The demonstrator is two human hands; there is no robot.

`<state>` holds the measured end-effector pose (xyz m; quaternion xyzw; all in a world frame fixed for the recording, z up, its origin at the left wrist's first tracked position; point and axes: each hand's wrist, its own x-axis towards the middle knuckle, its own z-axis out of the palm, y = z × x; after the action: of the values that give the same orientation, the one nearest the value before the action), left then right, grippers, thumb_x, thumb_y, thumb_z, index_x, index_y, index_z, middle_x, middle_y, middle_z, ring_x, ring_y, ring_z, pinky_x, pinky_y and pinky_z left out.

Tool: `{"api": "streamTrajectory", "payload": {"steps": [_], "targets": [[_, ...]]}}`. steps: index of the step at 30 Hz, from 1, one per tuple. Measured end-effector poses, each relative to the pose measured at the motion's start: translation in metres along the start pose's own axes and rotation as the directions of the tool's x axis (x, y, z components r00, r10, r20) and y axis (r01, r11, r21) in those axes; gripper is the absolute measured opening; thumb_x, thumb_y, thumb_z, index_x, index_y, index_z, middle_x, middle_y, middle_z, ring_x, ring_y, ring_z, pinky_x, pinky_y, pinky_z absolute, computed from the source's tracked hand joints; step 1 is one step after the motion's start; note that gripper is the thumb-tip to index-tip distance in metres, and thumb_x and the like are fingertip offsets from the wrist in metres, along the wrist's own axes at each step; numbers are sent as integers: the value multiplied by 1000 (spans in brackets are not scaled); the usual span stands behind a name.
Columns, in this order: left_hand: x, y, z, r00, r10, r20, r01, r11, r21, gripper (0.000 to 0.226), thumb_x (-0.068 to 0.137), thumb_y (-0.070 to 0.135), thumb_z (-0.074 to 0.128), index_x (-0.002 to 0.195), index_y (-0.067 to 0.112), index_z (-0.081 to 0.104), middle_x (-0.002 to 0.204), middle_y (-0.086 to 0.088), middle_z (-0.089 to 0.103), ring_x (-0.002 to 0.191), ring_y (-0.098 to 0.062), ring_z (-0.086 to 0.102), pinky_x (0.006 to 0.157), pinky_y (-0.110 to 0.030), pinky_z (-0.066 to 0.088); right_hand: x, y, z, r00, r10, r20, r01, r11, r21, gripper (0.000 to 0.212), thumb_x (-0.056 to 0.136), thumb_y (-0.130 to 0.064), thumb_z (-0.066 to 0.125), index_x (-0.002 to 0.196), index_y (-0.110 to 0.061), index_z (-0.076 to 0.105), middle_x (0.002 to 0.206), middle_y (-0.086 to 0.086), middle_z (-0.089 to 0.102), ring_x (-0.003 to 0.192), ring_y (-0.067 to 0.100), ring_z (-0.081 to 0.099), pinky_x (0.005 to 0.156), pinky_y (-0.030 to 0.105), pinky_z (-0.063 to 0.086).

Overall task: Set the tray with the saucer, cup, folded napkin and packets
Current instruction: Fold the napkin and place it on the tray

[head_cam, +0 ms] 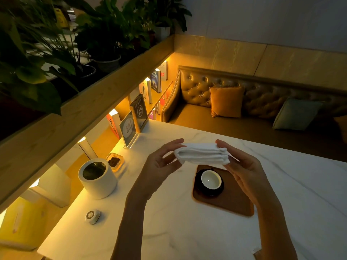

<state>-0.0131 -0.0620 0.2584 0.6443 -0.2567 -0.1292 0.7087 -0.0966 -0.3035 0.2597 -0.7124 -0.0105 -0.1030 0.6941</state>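
- Head view: a folded white napkin [201, 153] is held in the air above the far end of the tray, gripped at its two ends.
- Its left end is pinched by the left hand [161, 162], thumb below and fingers over the top edge.
- Its right end is clasped by the right hand [242, 166], with the fingertips curled over the near corner of the cloth.
- A brown wooden tray [231, 205] with rounded corners is laid on the white marble table [187, 231], below and between the two hands.
- A dark saucer [199, 190] is set at the tray's far left corner, and a white cup [211, 180] is seated upright on it; the inside of the cup is seen pale, and no liquid can be made out.
- The near half of the tray is left bare.
- A white cylindrical container [97, 178] is placed to the left on the table, its mouth open and its inside dark.
- Just behind it, a small clear dish [115, 161] is seen with dark packets or pieces in it; which cannot be told.
- A small white round-faced object [93, 216] is lying nearer the table's front edge.
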Motion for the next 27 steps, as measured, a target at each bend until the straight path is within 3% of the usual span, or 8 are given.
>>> {"api": "streamTrajectory", "payload": {"steps": [4, 7, 13, 15, 18, 21, 27], "targets": [[3, -4, 4, 1000, -17, -17, 18, 999, 49, 51, 83, 1, 72, 121, 34, 62, 132, 16, 61, 126, -6, 55, 102, -23, 50, -1, 0, -3, 998, 59, 19, -58, 996, -68, 53, 86, -6, 61, 131, -35, 55, 133, -15, 60, 124, 8, 56, 100, 24, 48], [5, -9, 5, 999, -29, 12, 29, 998, 47, 60, 80, -1, 73, 121, 41, 59, 131, 17, 60, 123, -6, 57, 91, -19, 53, -1, 0, -3, 997, 74, -4, -74, 991, -113, 54, 80, -21, 67, 130, -34, 54, 128, -17, 62, 117, 6, 61, 92, 19, 53], [8, -13, 10, 997, -62, 55, 55, 992, 114, 65, 76, 16, 78, 124, 51, 51, 127, 27, 56, 114, 0, 59, 84, -19, 56, -1, -1, 1, 993, 29, -111, -45, 988, -148, 28, 85, -34, 62, 113, -35, 61, 105, -12, 71, 88, 11, 71, 68, 16, 56], [9, -13, 12, 995, -65, 75, 57, 992, 115, 58, 79, 20, 76, 123, 49, 52, 124, 25, 59, 113, -3, 61, 83, -24, 58, -1, 1, 2, 991, 48, -125, -65, 989, -134, 25, 86, -36, 61, 111, -31, 62, 102, -10, 72, 86, 13, 71, 66, 20, 58], [8, -13, 16, 998, -54, 45, 53, 998, 24, 33, 88, 27, 66, 120, 32, 59, 117, 14, 65, 110, -13, 65, 76, -31, 61, -1, 4, 2, 983, 95, -155, -115, 986, -119, 30, 84, -39, 61, 110, -25, 61, 98, -9, 72, 88, 13, 71, 66, 22, 59], [9, -14, 24, 995, -99, -28, 98, 994, -42, 29, 90, 31, 62, 116, 20, 61, 108, 11, 67, 106, -13, 66, 71, -32, 62, -2, 7, 2, 978, 121, -168, -139, 985, -100, 32, 85, -39, 61, 111, -21, 60, 97, -8, 71, 89, 13, 71, 65, 22, 59], [12, -17, 46, 969, -190, -155, 180, 981, -78, 21, 95, 37, 56, 112, 26, 61, 92, 28, 64, 96, 2, 65, 64, -26, 61, -10, 7, 3, 952, 203, -229, -215, 976, -29, 33, 83, -53, 55, 107, -31, 60, 90, -15, 69, 85, 7, 71, 61, 20, 58]]}}
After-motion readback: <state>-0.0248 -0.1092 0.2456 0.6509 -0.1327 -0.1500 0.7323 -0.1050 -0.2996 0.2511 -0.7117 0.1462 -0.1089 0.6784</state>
